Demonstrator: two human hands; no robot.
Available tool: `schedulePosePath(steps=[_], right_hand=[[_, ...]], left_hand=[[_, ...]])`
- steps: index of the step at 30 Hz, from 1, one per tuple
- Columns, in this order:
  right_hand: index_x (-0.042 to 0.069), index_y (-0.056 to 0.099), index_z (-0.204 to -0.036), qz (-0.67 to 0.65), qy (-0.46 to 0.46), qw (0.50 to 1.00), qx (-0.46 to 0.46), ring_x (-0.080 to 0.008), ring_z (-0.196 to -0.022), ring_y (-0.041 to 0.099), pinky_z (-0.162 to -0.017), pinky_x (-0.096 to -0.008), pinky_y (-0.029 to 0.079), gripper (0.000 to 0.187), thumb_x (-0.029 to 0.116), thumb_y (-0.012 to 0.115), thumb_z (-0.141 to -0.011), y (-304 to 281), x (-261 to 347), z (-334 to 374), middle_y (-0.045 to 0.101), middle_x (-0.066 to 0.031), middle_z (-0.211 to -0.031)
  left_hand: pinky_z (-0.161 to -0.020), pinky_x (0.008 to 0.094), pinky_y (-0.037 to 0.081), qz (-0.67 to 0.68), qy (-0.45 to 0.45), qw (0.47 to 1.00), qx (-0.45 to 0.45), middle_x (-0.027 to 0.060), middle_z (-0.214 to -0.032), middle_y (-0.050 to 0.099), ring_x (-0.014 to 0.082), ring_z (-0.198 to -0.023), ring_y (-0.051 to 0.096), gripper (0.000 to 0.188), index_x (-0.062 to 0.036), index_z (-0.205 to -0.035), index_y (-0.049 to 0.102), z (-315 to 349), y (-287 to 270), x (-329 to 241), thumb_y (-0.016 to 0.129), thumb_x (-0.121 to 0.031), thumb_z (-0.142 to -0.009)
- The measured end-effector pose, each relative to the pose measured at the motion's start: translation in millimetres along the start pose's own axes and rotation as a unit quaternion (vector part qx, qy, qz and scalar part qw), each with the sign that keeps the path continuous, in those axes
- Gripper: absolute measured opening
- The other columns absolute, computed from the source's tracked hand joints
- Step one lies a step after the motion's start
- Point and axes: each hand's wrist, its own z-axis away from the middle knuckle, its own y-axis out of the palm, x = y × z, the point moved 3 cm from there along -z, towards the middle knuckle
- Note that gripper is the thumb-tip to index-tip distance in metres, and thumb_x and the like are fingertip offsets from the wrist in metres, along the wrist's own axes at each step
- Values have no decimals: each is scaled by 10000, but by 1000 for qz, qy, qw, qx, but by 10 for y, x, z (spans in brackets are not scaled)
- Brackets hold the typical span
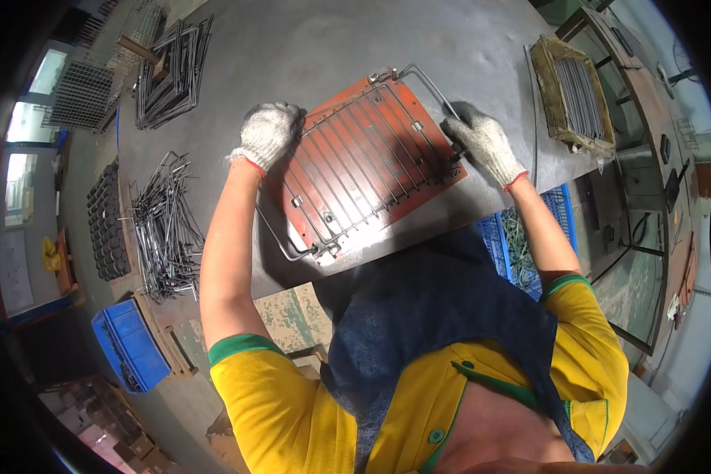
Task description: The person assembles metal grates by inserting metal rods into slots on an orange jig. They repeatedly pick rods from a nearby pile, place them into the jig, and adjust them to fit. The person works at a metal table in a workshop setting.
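In front of me a red flat plate [403, 118] with small metal fittings lies tilted on the grey metal table. A wire rack [354, 162] of parallel rods rests on it. Bent wire loops stick out at its two sides, one on the left [272, 229] and one on the right [428, 80]. My left hand [270, 134], in a white knitted glove, is closed on the left loop at the plate's upper left edge; its fingertips are partly hidden. My gloved right hand [482, 142] is closed around the right loop beside the plate's right edge.
Piles of bent wire pieces [166, 225] and wire frames [178, 75] lie along the table's left side. A wooden box of straight rods [573, 95] stands at the right. Blue bins sit below, one at the left [130, 347] and one by my right arm [562, 213].
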Motion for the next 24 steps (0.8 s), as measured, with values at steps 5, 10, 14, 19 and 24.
schedulePosePath(steps=[5,10,14,19,24], right_hand=[[116,646,-1241,114,-319,911,-234,-282,-1033,677,-846,-387,551,318,242,597,-953,-281,492,126,694,-111,-1147],[128,678,-1130,370,-431,792,-225,-231,-843,698,-664,-353,557,282,193,640,-858,73,785,214,694,-36,-1036],[110,682,-1032,330,-466,806,-155,-314,-743,681,-656,-452,537,197,204,630,-867,-95,648,121,691,-97,-878],[167,526,-1435,555,-208,778,-209,-329,-865,671,-687,-429,549,492,79,561,-952,-1494,-666,-602,661,-210,-1060],[78,500,-1453,520,-25,837,-167,-367,-1058,659,-875,-419,527,496,166,543,-967,-2464,-2293,-1076,654,-212,-1238]], left_hand=[[-814,469,545,-35,0,996,-88,148,-997,694,339,-947,663,205,-77,-1057,678,-6,-251,-166,590,-197,-916],[-787,420,567,26,105,975,-192,132,-994,680,346,-910,654,235,-106,-1110,659,55,-702,-943,612,-234,-918],[-867,444,554,22,74,978,-195,135,-1128,638,357,-1060,607,317,-109,-1176,620,70,-920,-1315,645,-291,-917],[-1024,488,466,166,-135,901,-379,170,-1269,614,377,-1198,564,497,-100,-1262,629,913,-739,-467,730,-348,-843],[-941,440,512,135,-459,828,-293,188,-1146,709,355,-1076,661,458,-49,-1238,666,1962,128,854,568,-416,-982]])
